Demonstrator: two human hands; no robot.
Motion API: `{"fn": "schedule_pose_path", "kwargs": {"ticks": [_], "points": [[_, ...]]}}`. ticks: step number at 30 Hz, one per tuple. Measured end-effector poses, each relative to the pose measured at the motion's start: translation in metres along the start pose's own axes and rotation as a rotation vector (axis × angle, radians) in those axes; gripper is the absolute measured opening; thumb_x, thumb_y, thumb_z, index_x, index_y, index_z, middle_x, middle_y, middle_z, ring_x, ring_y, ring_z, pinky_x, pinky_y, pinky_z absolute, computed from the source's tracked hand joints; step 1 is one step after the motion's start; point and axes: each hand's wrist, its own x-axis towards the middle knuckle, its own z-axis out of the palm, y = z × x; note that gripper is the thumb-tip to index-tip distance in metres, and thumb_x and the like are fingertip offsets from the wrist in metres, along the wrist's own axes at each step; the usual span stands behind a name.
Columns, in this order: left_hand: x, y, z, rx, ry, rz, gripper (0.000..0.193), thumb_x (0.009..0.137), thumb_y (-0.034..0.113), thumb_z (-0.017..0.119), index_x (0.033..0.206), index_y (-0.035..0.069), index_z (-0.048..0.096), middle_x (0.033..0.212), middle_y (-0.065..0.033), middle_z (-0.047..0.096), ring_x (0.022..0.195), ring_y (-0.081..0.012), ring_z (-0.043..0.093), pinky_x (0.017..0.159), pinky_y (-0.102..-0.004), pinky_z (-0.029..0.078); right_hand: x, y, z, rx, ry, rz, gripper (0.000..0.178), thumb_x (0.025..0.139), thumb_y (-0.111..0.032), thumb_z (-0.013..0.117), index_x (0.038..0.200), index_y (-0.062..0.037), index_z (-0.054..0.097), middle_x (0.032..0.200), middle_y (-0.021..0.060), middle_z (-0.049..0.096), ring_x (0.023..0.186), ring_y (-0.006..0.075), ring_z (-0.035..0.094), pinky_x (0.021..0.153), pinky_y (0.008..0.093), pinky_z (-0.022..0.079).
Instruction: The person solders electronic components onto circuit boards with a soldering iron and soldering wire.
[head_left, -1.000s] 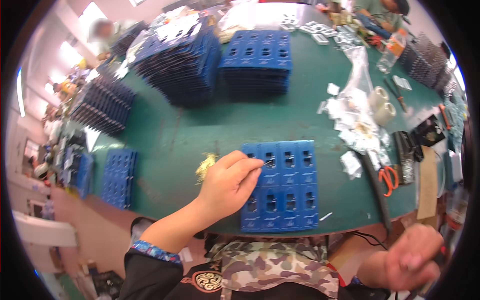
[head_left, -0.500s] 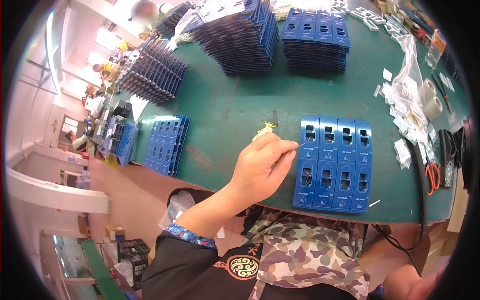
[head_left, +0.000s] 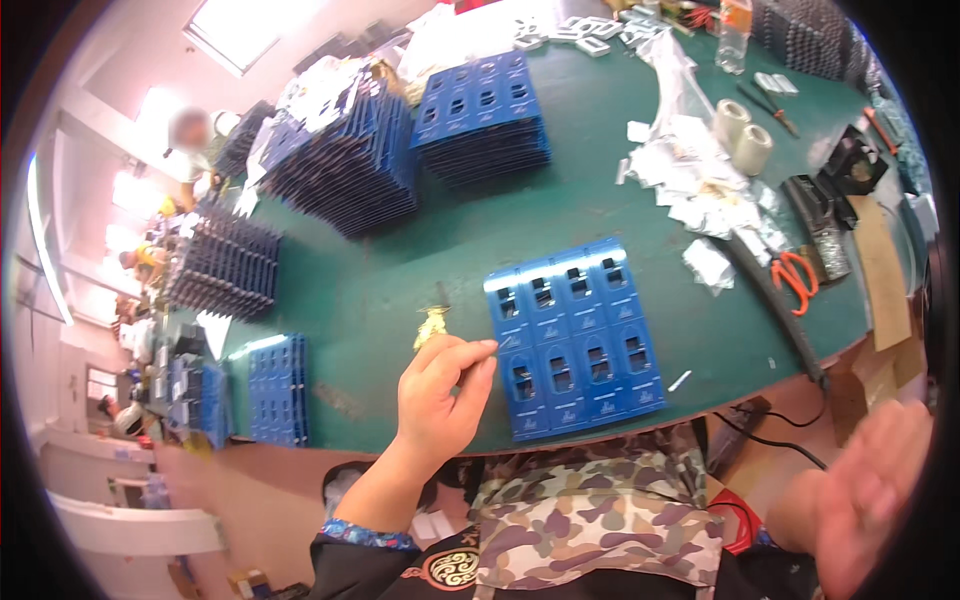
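My left hand (head_left: 440,395) is closed in a pinch, thumb against forefinger, at the left edge of a blue circuit board panel (head_left: 573,350). A thin pin-like piece (head_left: 508,341) shows at the fingertips; its far end is hard to make out against the panel. The panel lies flat at the table's near edge, with two rows of dark cut-outs. Just beyond my left hand lies a small heap of thin yellow-gold pins (head_left: 431,325). At the lower right my right hand (head_left: 868,500) is raised, apart from everything, fingers stretched out and slightly blurred.
Tall stacks of blue panels (head_left: 345,160) stand at the back of the green table (head_left: 600,190); a shorter stack (head_left: 277,390) sits left. Rightward are small white packets (head_left: 690,180), tape rolls (head_left: 750,150), orange-handled scissors (head_left: 795,282) and a black strap (head_left: 775,315).
The view has turned, so the table's things appear shifted left. My right hand has come up further into view. My left hand keeps its pinch beside the panel.
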Motion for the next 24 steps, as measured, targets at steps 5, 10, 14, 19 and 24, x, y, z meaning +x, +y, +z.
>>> {"fn": "schedule_pose_path", "kwargs": {"ticks": [5,10,14,19,24], "points": [[0.007,0.033,0.027,-0.265,-0.187,0.035,0.02,0.084,-0.001,0.071,0.104,0.003,0.068,0.081,-0.0102,0.062,0.069,-0.0244,0.061,0.06,-0.0327,0.05,-0.032,0.064,0.069,0.137,0.165,0.329,0.062,0.084,-0.012,0.076,0.127,-0.0067,0.033,0.092,0.0135,0.063,0.074,0.0176,0.06,0.066,0.0315,0.05],[0.006,0.054,0.054,-0.456,-0.285,0.066,0.02,0.087,0.001,0.07,0.107,0.002,0.065,0.086,-0.0113,0.061,0.071,-0.0256,0.061,0.06,-0.0339,0.05,-0.076,0.092,0.099,0.389,-0.041,0.535,0.062,0.084,0.003,0.074,0.129,-0.0099,0.034,0.103,0.0138,0.063,0.091,0.0189,0.065,0.077,0.0304,0.054],[0.005,0.053,0.061,-0.516,-0.298,0.024,0.02,0.089,0.003,0.068,0.108,0.003,0.062,0.086,-0.0116,0.06,0.072,-0.0272,0.061,0.06,-0.0355,0.05,-0.071,0.092,0.102,0.323,-0.09,0.53,0.054,0.087,0.005,0.07,0.126,-0.0098,0.037,0.096,0.0123,0.064,0.083,0.0169,0.064,0.072,0.029,0.052],[0.013,0.046,0.062,-0.421,-0.337,0.01,0.019,0.087,0.004,0.068,0.105,0.003,0.062,0.085,-0.0121,0.059,0.072,-0.0298,0.061,0.061,-0.0382,0.051,-0.061,0.103,0.097,0.241,-0.138,0.458,0.049,0.088,0.008,0.066,0.124,-0.0091,0.038,0.091,0.0112,0.063,0.08,0.0149,0.063,0.07,0.0282,0.051],[0.03,0.025,0.042,-0.199,-0.332,0.046,0.015,0.085,0.003,0.068,0.1,0.004,0.064,0.085,-0.0116,0.06,0.072,-0.0321,0.062,0.062,-0.0389,0.052,-0.046,0.126,0.08,0.244,-0.27,0.456,0.047,0.093,-0.009,0.067,0.128,-0.0102,0.036,0.093,0.0127,0.064,0.078,0.0159,0.06,0.071,0.028,0.048]]}}
